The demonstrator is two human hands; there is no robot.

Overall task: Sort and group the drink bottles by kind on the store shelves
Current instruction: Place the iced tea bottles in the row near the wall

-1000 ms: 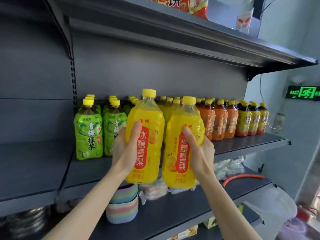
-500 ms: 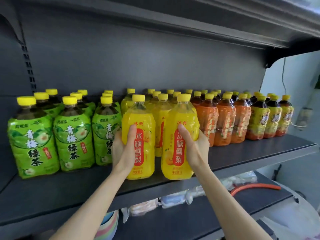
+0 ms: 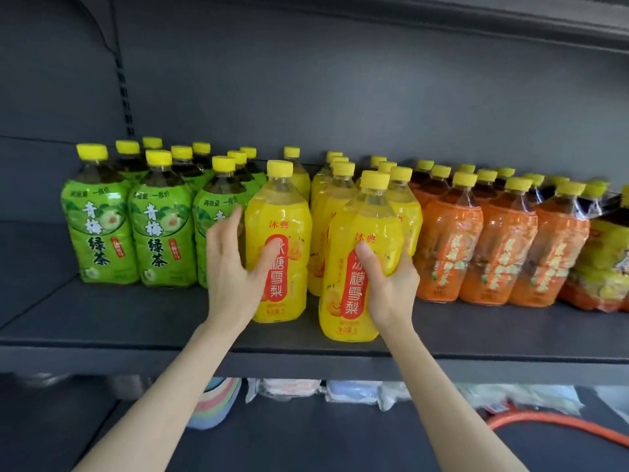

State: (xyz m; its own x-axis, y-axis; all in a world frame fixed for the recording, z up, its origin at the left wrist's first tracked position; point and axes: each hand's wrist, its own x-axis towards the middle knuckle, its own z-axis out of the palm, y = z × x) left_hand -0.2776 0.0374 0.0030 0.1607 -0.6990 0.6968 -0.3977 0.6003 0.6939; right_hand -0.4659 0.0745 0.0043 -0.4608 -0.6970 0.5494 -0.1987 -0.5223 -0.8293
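Two yellow pear-drink bottles with red labels stand at the front of the grey shelf (image 3: 136,321). My left hand (image 3: 231,277) lies against the left side of the left bottle (image 3: 289,212), fingers straight and thumb touching its label. My right hand (image 3: 391,287) grips the right bottle (image 3: 371,219), thumb on the label and fingers round its right side, near the shelf's front edge. More yellow bottles (image 3: 326,206) stand in rows behind. Green tea bottles (image 3: 98,233) are grouped to the left and orange-labelled bottles (image 3: 503,247) to the right.
Dark bottles with yellow-green labels (image 3: 609,253) stand at the far right. The shelf left of the green bottles is bare. On the shelf below lie wrapped packets (image 3: 289,390), a pastel striped stack (image 3: 214,403) and an orange hose (image 3: 561,427).
Both yellow bottles went from held in the air to standing on the shelf among the yellow group. My left hand's fingers have straightened off the left bottle. The camera moved closer.
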